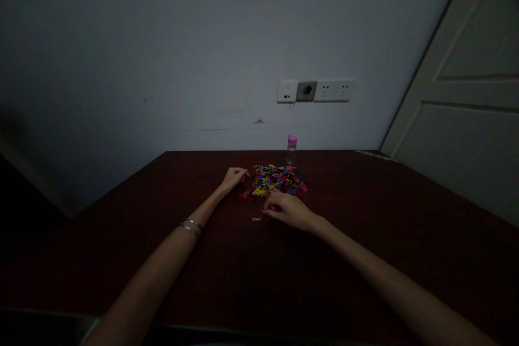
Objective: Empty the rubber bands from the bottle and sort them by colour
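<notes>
A spread-out pile of small colourful loops [275, 175], which look like rubber bands, lies on the dark red-brown table [227, 281]. My left hand [234, 177] rests at the pile's left edge, its fingers curled closed; what they hold, if anything, is hidden. At the near side of the pile, my right hand [290, 211] is closed in a pinch just above the tabletop. Something pink shows at its fingertips, too small to name. A single whitish loop [257, 219] lies apart from the pile, just left of and below the right fingertips.
Behind the pile stands a clear bottle [291, 155] with a pink cap, close to the wall [219, 65]. Sockets [332, 91] are set in the wall above it. A panelled white door [466, 119] is at the right. The scene is dim.
</notes>
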Demonstrator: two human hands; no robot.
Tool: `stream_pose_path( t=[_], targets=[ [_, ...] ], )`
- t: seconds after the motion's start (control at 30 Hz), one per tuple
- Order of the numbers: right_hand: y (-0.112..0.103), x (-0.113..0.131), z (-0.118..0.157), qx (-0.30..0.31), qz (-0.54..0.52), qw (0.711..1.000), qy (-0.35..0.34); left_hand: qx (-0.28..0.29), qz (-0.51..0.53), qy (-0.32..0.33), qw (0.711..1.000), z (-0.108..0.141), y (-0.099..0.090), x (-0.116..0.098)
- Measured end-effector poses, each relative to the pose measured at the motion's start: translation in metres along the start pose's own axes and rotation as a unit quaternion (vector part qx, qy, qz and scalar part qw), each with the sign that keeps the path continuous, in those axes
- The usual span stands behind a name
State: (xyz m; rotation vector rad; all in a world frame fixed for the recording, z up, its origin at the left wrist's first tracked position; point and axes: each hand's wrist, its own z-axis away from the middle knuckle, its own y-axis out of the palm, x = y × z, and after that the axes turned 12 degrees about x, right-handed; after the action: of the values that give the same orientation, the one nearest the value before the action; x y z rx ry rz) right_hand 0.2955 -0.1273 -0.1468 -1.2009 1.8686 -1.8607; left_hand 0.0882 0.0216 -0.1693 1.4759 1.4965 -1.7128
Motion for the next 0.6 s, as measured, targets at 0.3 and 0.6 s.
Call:
stream_pose_path(
  t=[0.3,0.6],
  targets=[
    [0.014,0.008,0.0,0.035,0.023,0.999,-0.007,0.006,-0.016,0.011,1.0,-0.001,0.001,0.003],
    [-0.013,-0.026,0.008,-0.077,-0.058,0.995,0.008,0.123,-0.071,-0.022,0.99,0.005,-0.024,-0.025]
  ],
)
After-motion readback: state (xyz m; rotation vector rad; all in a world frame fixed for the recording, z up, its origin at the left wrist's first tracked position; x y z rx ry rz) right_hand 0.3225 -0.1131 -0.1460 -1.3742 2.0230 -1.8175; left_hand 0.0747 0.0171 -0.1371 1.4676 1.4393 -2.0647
